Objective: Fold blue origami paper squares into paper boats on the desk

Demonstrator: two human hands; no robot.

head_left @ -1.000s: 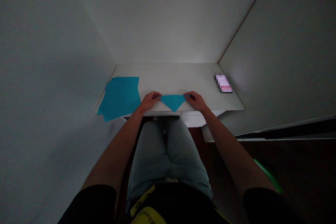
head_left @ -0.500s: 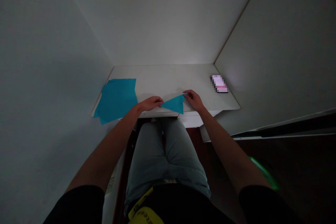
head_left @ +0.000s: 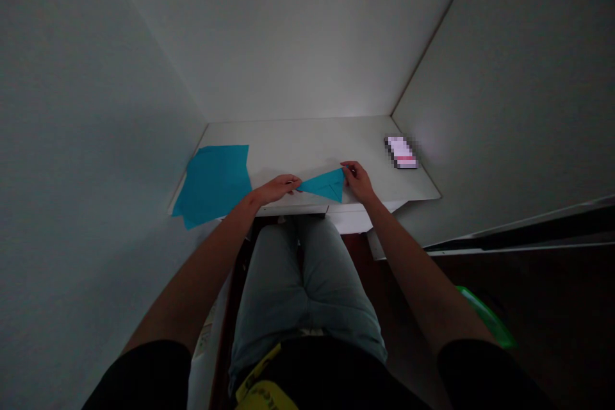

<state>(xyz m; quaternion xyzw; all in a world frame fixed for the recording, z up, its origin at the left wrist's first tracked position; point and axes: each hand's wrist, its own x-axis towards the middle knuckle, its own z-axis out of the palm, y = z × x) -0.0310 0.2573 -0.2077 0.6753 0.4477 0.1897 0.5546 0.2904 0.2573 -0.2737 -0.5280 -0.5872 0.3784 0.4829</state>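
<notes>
Head view: one blue paper (head_left: 323, 186), folded, roughly triangular, was held between hands near front edge of white desk (head_left: 298, 147). Left hand (head_left: 278, 188): fingers pinched narrow tip. Right hand (head_left: 358, 181): fingers grasped upper corner, wide end. Blue sheets (head_left: 214, 179) lay at left, overhanging front edge. Phone (head_left: 402, 152) lay at right, screen lit.
</notes>
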